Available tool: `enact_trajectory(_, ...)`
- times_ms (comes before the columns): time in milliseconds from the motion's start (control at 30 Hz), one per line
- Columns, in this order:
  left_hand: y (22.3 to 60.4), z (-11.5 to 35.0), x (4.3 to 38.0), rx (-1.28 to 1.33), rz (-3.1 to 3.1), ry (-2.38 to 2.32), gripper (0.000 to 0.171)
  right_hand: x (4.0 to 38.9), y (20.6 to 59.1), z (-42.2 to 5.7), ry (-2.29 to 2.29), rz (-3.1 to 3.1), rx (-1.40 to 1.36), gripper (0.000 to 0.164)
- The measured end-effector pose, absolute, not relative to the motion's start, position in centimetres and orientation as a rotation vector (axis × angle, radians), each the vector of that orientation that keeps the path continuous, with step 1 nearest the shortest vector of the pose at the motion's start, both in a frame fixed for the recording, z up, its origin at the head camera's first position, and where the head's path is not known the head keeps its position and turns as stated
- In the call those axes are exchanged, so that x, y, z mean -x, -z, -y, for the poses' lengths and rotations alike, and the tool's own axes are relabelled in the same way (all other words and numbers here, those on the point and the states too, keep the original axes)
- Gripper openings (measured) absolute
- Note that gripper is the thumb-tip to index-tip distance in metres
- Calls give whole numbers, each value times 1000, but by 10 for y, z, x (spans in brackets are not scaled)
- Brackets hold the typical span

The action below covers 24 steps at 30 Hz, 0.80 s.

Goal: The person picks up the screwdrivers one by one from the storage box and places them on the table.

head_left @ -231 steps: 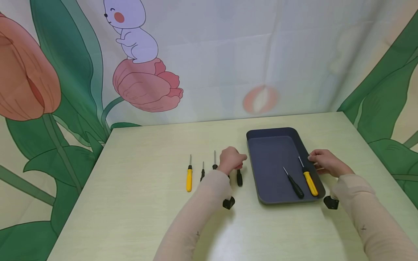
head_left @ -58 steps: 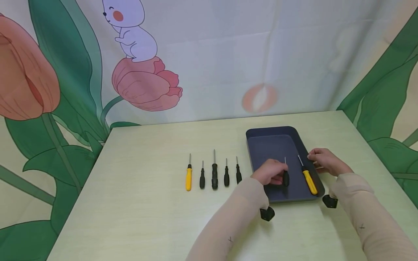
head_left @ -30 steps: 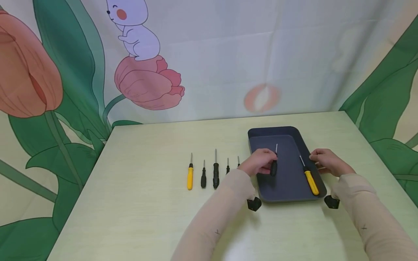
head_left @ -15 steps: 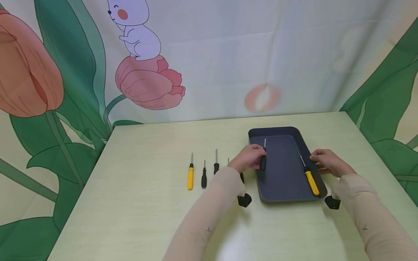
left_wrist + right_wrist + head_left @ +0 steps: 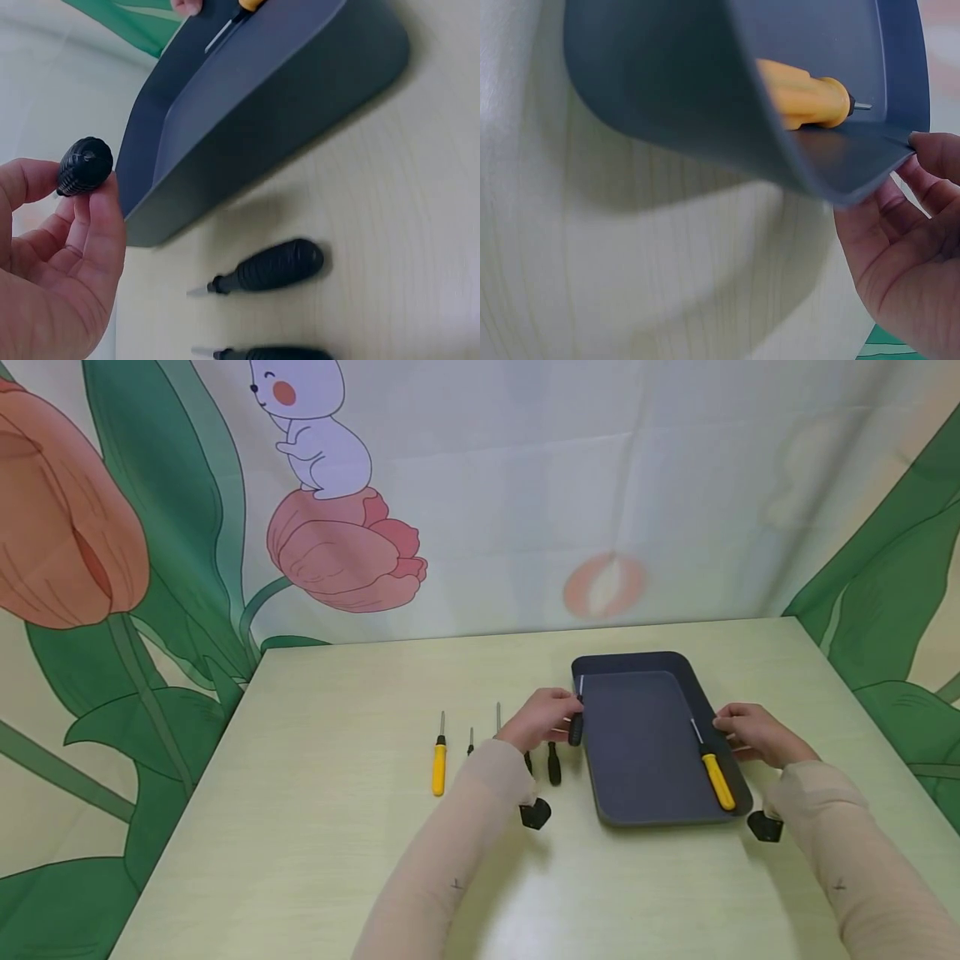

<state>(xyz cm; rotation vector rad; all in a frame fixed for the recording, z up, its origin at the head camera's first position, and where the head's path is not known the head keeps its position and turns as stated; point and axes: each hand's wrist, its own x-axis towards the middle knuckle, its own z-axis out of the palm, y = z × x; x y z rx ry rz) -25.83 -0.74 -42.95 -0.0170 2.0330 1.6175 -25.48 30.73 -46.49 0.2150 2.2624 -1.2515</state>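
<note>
My left hand [image 5: 542,720] pinches a black-handled screwdriver [image 5: 576,729] between thumb and fingers, its tip pointing away from me. It is held at the left rim of the dark grey tray [image 5: 637,760]. In the left wrist view the handle's rounded end [image 5: 86,166] faces the camera, raised off the table. Across the tray, my right hand [image 5: 761,732] grips the right rim, thumb on the edge and fingers outside, as the right wrist view shows. One yellow-handled screwdriver [image 5: 717,781] lies inside the tray along its right side.
Left of the tray, screwdrivers lie in a row on the pale table [image 5: 300,827]: a yellow one [image 5: 438,768] at the far left, then several black ones, the nearest [image 5: 554,768] beside the tray. My left arm partly covers the row. A printed curtain [image 5: 487,510] hangs behind.
The black screwdriver lay in the tray at first. My left hand has since taken it from beside the yellow one and moved it left to the left rim. My right hand keeps its place.
</note>
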Motion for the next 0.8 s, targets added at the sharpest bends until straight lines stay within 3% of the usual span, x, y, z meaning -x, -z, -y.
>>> enact_trajectory(800,433,70,264,115,-2100,-1605,32,253,463,-306,1249,-2254,-211,24)
